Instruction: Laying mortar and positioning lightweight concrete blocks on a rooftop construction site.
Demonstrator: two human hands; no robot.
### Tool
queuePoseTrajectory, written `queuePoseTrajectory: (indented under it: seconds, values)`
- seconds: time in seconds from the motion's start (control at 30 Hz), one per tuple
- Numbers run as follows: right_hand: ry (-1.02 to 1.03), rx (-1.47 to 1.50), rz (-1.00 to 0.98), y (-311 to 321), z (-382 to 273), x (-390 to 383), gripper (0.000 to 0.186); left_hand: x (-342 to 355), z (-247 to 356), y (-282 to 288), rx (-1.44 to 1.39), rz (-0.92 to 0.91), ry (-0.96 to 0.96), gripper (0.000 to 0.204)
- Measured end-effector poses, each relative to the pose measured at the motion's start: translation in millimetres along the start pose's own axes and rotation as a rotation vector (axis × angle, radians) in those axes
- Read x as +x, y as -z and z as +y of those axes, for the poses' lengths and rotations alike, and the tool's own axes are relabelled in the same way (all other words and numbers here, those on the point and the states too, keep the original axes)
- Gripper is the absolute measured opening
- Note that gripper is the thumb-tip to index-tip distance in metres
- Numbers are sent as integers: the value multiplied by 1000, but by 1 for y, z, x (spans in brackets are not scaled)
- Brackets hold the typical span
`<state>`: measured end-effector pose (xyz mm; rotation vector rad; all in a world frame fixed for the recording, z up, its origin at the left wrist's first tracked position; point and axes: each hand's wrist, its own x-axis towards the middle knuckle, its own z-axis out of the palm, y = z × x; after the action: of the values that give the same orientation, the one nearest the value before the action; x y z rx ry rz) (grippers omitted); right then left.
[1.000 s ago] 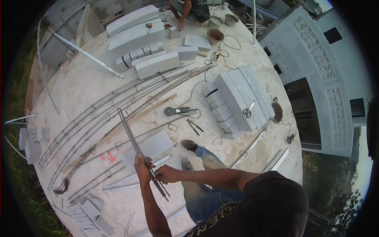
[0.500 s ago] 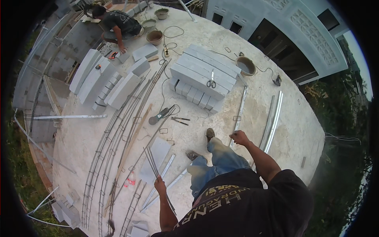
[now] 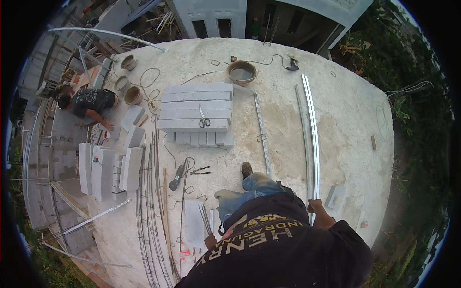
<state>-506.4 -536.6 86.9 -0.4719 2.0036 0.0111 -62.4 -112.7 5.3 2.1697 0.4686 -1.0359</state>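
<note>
My left hand [image 3: 210, 241] is closed round a small bundle of thin steel rods [image 3: 206, 220], which point away from me over a pale flat board [image 3: 194, 225]. My right hand [image 3: 315, 206] is curled closed beside the near end of a long shiny metal channel [image 3: 312, 125]; whether anything is in its fingers I cannot make out. Ahead of my left hand an angle grinder [image 3: 178, 176] with a cord lies on the slab, and long-handled cutters [image 3: 200, 170] lie next to it. Small bent wire stirrups [image 3: 189, 189] are scattered nearby.
A stack of pale blocks [image 3: 194, 108] stands ahead, with scissors [image 3: 205, 122] on top. Long rebar cages [image 3: 149, 211] run along the left. A co-worker [image 3: 91, 103] crouches at the far left near buckets [image 3: 133, 95]. A round tub [image 3: 241, 73] stands beyond the stack.
My view has swung to the right and my body has stepped forward. The rods stay in my left hand. My right hand has moved nearer the long metal channel.
</note>
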Motion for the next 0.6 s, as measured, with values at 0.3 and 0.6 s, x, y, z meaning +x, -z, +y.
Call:
queuePoseTrajectory:
  seconds: [0.3,0.6]
  values:
    - [219,63,-281,-69,-109,-12,25,23,329,-56,263,-98,-492,48]
    - [71,243,-153,-57,-151,18,36,8,457,-157,450,-67,-688,52]
